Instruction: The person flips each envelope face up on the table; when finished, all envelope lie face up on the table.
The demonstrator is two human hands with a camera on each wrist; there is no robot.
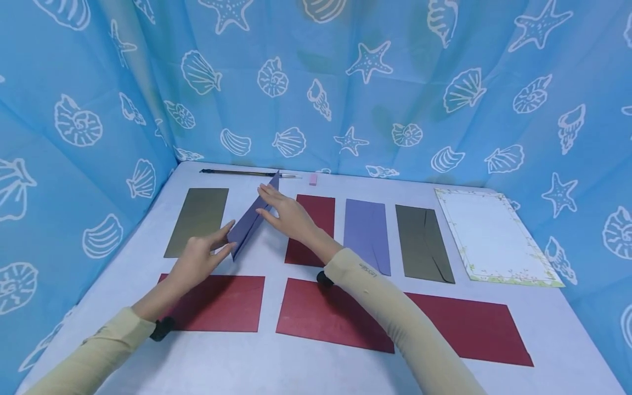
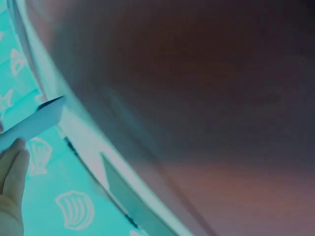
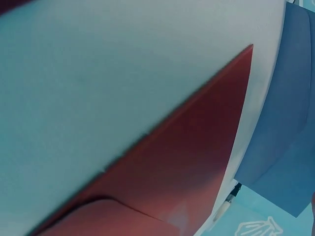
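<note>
A purple envelope (image 1: 252, 219) stands tilted on edge above the table, its flap seam facing right. My left hand (image 1: 197, 260) pinches its near end between thumb and fingers. Against its far right side lies my right hand (image 1: 292, 217), fingers fairly straight, thumb apart and lower. The left wrist view catches part of the left hand (image 2: 12, 189) at the envelope's edge (image 2: 37, 125). At the right edge of the right wrist view, the envelope (image 3: 275, 123) shows its flap line; the right hand is almost wholly out of that view.
Flanking the hands are an olive envelope (image 1: 197, 222) and a red one (image 1: 316, 211). Further right lie another purple envelope (image 1: 365, 230), a dark olive one (image 1: 423, 241) and flower-bordered paper (image 1: 496, 236). Red envelopes (image 1: 232, 304) line the front. A brush (image 1: 237, 172) and pink eraser (image 1: 313, 179) lie behind.
</note>
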